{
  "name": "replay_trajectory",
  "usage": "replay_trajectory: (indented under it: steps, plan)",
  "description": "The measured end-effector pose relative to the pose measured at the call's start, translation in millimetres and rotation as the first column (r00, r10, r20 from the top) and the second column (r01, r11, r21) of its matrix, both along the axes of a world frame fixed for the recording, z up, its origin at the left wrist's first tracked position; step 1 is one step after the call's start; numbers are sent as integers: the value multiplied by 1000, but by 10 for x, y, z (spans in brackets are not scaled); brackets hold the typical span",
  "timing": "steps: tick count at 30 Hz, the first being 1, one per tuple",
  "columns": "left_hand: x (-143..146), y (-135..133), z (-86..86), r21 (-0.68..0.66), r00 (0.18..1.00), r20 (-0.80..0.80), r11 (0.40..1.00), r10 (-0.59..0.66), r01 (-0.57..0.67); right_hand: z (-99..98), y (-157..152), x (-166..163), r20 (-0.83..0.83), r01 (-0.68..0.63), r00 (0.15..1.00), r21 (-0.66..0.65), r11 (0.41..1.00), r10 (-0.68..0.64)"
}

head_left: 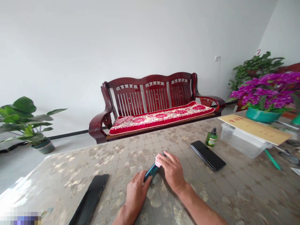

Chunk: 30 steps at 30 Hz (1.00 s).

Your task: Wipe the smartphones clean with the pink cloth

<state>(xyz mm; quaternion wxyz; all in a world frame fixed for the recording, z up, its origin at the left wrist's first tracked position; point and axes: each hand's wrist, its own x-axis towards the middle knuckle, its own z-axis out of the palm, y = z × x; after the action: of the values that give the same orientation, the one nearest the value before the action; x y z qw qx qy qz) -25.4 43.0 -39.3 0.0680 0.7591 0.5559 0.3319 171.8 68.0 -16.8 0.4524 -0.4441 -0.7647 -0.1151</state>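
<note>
The left hand [136, 191] grips a blue-green phone [152, 172] over the tabletop [127, 159], the right hand [172, 172] pinching a pale pink cloth [157, 161] to its one-o'clock end, a black smartphone [208, 155] toward three o'clock; wiping seems under way, though I can't tell how much remains.

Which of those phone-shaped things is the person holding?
The bluish one, gripped by the left hand, the right hand holding a pink-white wad against it. The left black one and right black one lie untouched on the table.
</note>
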Motion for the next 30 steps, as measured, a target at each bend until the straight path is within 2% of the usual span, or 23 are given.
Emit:
replay_trajectory:
  steps: [4,11,17,20,25,27,30]
  plan:
    - [7,0,3,-1,1000,7,1000,-12,12,21,-76,-132,53,-106,993,6,994,105]
    - [21,-3,-2,58,1000,-17,998,-14,15,7,42,43,19,40,999,9,999,-40]
    - [19,21,-13,92,1000,0,995,-24,24,45,-127,-178,77,-138,988,46,989,134]
    - [1,16,-9,84,1000,-2,996,-28,28,41,-95,-173,60,-122,991,32,992,120]
    - [-6,-21,19,164,996,-80,984,-50,62,-81,125,75,-164,20,986,-86,996,-34]
    - [11,-47,47,207,985,-141,970,-97,125,-145,185,140,-316,-17,948,-155,988,-33]
    - [48,-97,98,230,956,-222,943,-190,241,-214,227,156,-534,-129,845,-247,960,-24]
